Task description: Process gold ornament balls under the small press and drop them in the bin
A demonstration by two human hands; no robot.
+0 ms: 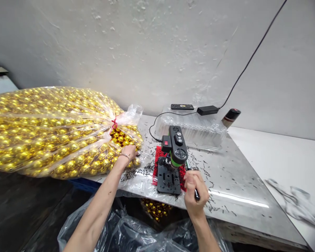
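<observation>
A large clear bag (pixel 55 136) full of shiny gold balls lies on the left, tied with a red string. My left hand (pixel 130 152) reaches to the gold balls at the bag's opening; its fingers are mostly hidden. My right hand (pixel 195 189) is closed around the black-ended lever of a small black press machine (pixel 177 145). That machine has a green ring and a dark slotted base plate (pixel 169 180), which stands on a red mat (pixel 155 175) at the table's front edge.
Small black bits litter the metal table (pixel 241 182). Behind the machine are a clear plastic tray (pixel 199 131), a black adapter (pixel 208 110) with a cable, a phone (pixel 182 106) and a dark-capped bottle (pixel 231 117). Below hang clear plastic (pixel 136 234) and more gold balls (pixel 156 209). A cloth (pixel 296 199) lies right.
</observation>
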